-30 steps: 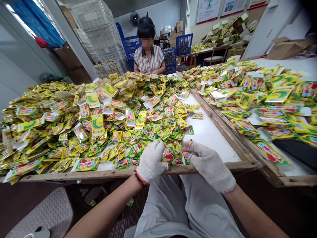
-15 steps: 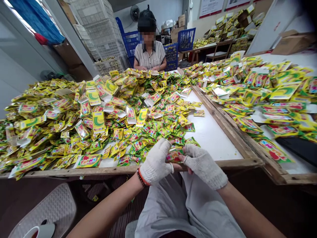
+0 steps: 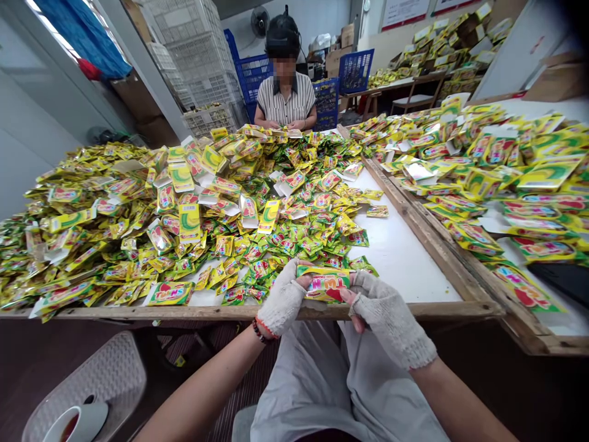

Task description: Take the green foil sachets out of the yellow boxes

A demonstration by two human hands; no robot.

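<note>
A small yellow and green candy box [image 3: 326, 283] with pink and white lettering is held level between my two hands, just above the table's front edge. My left hand [image 3: 286, 296], in a white fingerless glove, is closed on the box's left end with the thumb on its face. My right hand [image 3: 384, 310], gloved the same way, grips the right end. Beyond the box lies a spread of small green and yellow candy packets [image 3: 304, 239]. A printed box [image 3: 171, 293] rests flat by the front edge on the left.
Yellow boxes and packets heap up in a pile [image 3: 115, 209] on the left. A wooden divider [image 3: 414, 227] separates more boxes [image 3: 529, 202] on the right. Across the table sits a person [image 3: 286, 98]. A white cup [image 3: 80, 423] stands on a plastic stool [image 3: 99, 387] at lower left.
The box has turned so its lettered face shows more fully, and it sits slightly higher. My fingers have shifted to its two ends. The view has swung slightly left.
</note>
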